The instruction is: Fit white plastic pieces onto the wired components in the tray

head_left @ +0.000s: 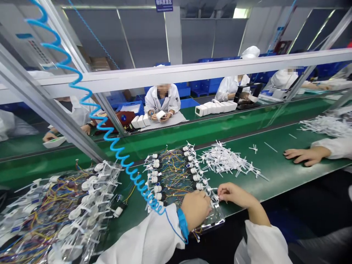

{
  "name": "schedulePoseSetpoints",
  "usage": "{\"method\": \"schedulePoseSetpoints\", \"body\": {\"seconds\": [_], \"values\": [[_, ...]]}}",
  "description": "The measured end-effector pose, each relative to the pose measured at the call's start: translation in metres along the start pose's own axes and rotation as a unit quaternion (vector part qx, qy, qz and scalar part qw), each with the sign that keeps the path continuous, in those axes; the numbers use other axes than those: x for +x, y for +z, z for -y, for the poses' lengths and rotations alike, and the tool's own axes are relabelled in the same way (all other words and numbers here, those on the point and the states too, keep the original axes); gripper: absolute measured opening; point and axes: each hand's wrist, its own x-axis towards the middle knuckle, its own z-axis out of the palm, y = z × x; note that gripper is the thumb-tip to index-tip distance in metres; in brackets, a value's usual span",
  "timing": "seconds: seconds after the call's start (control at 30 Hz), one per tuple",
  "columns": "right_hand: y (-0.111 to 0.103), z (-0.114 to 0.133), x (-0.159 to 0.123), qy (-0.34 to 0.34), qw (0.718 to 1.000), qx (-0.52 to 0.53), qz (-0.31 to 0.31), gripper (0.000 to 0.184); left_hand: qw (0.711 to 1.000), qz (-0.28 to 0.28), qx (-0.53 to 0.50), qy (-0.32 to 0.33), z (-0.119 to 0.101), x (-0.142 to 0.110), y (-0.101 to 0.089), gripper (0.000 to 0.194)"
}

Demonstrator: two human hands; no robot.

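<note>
My left hand (pixel 194 209), with a blue band at its wrist, is closed over the near right corner of a clear plastic tray (pixel 217 219); its fingertips are mostly hidden. Just right of it, my right hand (pixel 235 195) pinches at a small white plastic piece (pixel 214 200) between the two hands. Two rows of small white-and-black cylindrical parts (pixel 157 189) lie in the tray, their coloured wires (pixel 173 165) running between the rows. Thin white pieces stick out from the right row. Behind my right hand is a heap of thin, branched white plastic pieces (pixel 225 159).
On the left, more wired parts (pixel 55 209) fill clear trays, and one loose part (pixel 119 209) lies beside them. A coiled blue hose (pixel 112 143) hangs before my left arm. At right rests another person's hand (pixel 305 156). People work across the green line (pixel 176 135).
</note>
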Motion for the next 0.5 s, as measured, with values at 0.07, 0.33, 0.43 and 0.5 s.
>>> {"method": "schedulePoseSetpoints", "body": {"seconds": [0.07, 0.33, 0.43, 0.5], "values": [[-0.001, -0.002, 0.002, -0.006, 1.0, 0.008, -0.005, 0.029, 1.0, 0.008, -0.002, -0.009, -0.002, 0.004, 0.001, 0.019], [-0.005, -0.013, 0.002, -0.03, 0.995, 0.093, -0.036, 0.041, 0.981, -0.02, -0.187, 0.043, 0.031, -0.051, -0.084, 0.035], [-0.007, -0.024, 0.002, -0.045, 0.981, 0.156, -0.11, 0.038, 0.96, -0.083, -0.256, -0.08, 0.103, -0.08, -0.139, 0.034], [-0.009, -0.031, 0.002, -0.063, 0.962, 0.21, -0.161, 0.041, 0.925, -0.206, -0.151, -0.28, 0.158, -0.087, -0.154, 0.034]]}}
